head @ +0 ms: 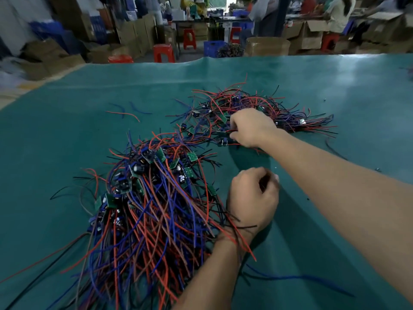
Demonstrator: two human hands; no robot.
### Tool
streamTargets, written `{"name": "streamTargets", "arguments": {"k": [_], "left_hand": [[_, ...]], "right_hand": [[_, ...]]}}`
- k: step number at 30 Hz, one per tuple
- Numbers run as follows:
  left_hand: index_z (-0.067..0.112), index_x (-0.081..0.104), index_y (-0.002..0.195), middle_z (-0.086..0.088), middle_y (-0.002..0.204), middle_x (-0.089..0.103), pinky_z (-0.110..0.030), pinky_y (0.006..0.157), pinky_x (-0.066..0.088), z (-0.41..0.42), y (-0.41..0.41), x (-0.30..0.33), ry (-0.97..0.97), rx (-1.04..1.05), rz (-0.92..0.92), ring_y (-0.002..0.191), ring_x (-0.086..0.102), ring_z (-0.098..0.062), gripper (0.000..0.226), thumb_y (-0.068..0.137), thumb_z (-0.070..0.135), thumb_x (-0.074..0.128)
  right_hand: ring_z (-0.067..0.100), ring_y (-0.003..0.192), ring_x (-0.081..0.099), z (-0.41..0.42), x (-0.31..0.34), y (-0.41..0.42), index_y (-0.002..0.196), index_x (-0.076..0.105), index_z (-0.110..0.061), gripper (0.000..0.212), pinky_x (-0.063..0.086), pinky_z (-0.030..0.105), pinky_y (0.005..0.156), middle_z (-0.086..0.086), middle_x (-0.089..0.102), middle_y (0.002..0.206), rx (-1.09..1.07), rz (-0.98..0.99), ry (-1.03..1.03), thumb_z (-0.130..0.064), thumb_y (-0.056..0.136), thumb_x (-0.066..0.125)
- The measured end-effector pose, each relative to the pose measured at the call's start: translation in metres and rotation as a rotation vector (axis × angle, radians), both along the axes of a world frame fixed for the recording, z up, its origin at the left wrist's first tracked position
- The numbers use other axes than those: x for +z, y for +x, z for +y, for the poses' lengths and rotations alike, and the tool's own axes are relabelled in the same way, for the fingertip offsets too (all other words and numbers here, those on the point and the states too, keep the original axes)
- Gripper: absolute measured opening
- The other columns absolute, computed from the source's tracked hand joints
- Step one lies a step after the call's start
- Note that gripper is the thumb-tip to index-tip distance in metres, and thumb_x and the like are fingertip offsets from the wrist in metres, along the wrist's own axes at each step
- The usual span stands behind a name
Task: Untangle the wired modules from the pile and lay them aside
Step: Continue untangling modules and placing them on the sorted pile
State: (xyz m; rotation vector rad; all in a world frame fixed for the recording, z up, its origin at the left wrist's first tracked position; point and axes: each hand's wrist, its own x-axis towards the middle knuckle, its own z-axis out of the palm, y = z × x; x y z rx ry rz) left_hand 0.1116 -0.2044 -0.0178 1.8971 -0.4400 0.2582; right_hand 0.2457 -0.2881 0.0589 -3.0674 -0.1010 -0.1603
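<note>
Frankly, no brand, label or readable writing showed anywhere; the small green boards carried only pale traces too fine to read.

The green surface (312,81) held two tangles. The near pile (152,198) of wired modules, red, blue and black leads with small green boards on top, lay at lower left, its wires fanning toward the viewer. The far pile (245,113) lay beyond it at centre right, flatter and more spread. A few loose wires (125,113) lay apart to the far left, and a blue wire (301,278) trailed along the near right. Behind the surface stood red stools (164,52), cardboard boxes (312,34), a blue crate (213,48) and blurred people at other benches.

The left hand (252,198) sat just beside the near pile's right edge, back up, fingers curled in; whether its grip held anything could not be told, though red and black wires draped across its wrist. The right hand (252,128) reached across above it to the near edge of the far pile, forearm stretched from the lower right, its fingers curled down and pinching a module (223,134) among the wires there.
</note>
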Motion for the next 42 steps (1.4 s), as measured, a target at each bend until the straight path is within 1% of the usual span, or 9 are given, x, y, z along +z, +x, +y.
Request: {"name": "streamTargets", "arguments": {"k": [4,10,14,17,23,30,34,39,42], "left_hand": [[0.007,0.067,0.074,-0.007,0.073,0.069,-0.046,0.067,0.050,-0.001,0.001,0.000,0.012,0.001,-0.002,0.074,0.064,-0.029,0.030,0.083,0.029,0.049],[0.014,0.069,0.078,-0.001,0.071,0.069,-0.039,0.067,0.051,-0.001,0.003,-0.002,-0.026,0.052,0.000,0.071,0.063,-0.020,0.014,0.086,0.020,0.060],[0.017,0.070,0.085,0.002,0.071,0.068,-0.037,0.068,0.051,-0.001,0.003,-0.003,-0.028,0.083,0.020,0.069,0.062,-0.017,0.010,0.086,0.021,0.060],[0.017,0.069,0.090,0.007,0.068,0.063,-0.037,0.068,0.052,-0.001,0.003,-0.003,-0.062,0.087,0.055,0.067,0.060,-0.014,0.010,0.088,0.022,0.060],[0.018,0.061,0.097,0.001,0.074,0.071,-0.037,0.073,0.053,-0.002,0.000,0.002,-0.160,0.076,0.091,0.071,0.065,-0.011,0.030,0.095,0.041,0.043],[0.005,0.050,0.077,0.003,0.065,0.050,-0.048,0.070,0.042,0.002,-0.003,0.010,-0.168,0.098,0.079,0.069,0.048,-0.026,0.047,0.097,0.044,0.036],[0.002,0.057,0.082,-0.009,0.072,0.062,-0.051,0.073,0.046,0.002,-0.005,0.010,-0.199,0.089,0.129,0.075,0.057,-0.033,0.046,0.096,0.040,0.036],[0.003,0.061,0.089,-0.010,0.080,0.068,-0.051,0.077,0.048,0.002,-0.008,0.012,-0.149,-0.016,0.121,0.078,0.059,-0.031,0.043,0.095,0.039,0.038],[0.007,0.064,0.093,-0.007,0.083,0.068,-0.050,0.077,0.049,0.003,-0.008,0.012,-0.098,-0.103,0.112,0.078,0.059,-0.029,0.036,0.094,0.037,0.042]], "right_hand": [[0.034,0.096,0.066,0.000,-0.003,-0.008,0.084,0.072,-0.028,0.007,0.055,0.037,0.081,0.009,0.072,0.105,-0.033,-0.071,0.159,-0.031,0.084,0.078],[0.023,0.079,0.065,-0.031,0.009,-0.022,0.054,0.067,-0.034,0.022,0.055,0.032,0.080,-0.006,0.069,0.068,-0.153,-0.153,0.378,-0.031,0.071,0.081],[0.022,0.087,0.065,-0.067,0.017,-0.032,0.072,0.081,-0.031,0.003,0.043,0.024,0.074,-0.002,0.069,0.067,-0.231,-0.285,0.466,-0.031,0.072,0.083],[0.015,0.083,0.063,-0.090,0.033,-0.042,0.090,0.084,-0.024,0.016,0.038,0.018,0.063,-0.002,0.068,0.072,-0.253,-0.370,0.505,-0.033,0.076,0.086],[-0.004,0.060,0.058,-0.076,0.042,-0.106,0.086,0.083,-0.026,0.011,0.036,0.004,0.054,-0.008,0.067,0.062,-0.078,-0.570,0.549,-0.031,0.076,0.083],[0.027,0.056,0.057,-0.034,-0.041,-0.159,0.069,0.076,-0.008,0.024,0.044,0.034,0.058,0.008,0.064,0.057,0.144,-0.392,0.630,-0.030,0.074,0.069],[0.006,0.060,0.062,-0.045,-0.043,-0.153,0.077,0.080,-0.024,0.022,0.051,0.026,0.062,-0.003,0.073,0.065,0.156,-0.173,0.915,-0.042,0.071,0.067],[0.000,0.057,0.057,-0.050,-0.046,-0.146,0.079,0.079,-0.019,0.011,0.041,0.009,0.053,-0.005,0.069,0.065,0.032,-0.227,1.290,-0.026,0.086,0.075],[0.002,0.054,0.055,-0.045,-0.047,-0.147,0.088,0.082,-0.014,0.007,0.041,0.011,0.049,-0.006,0.067,0.064,0.016,-0.080,1.471,-0.019,0.088,0.077]]}}
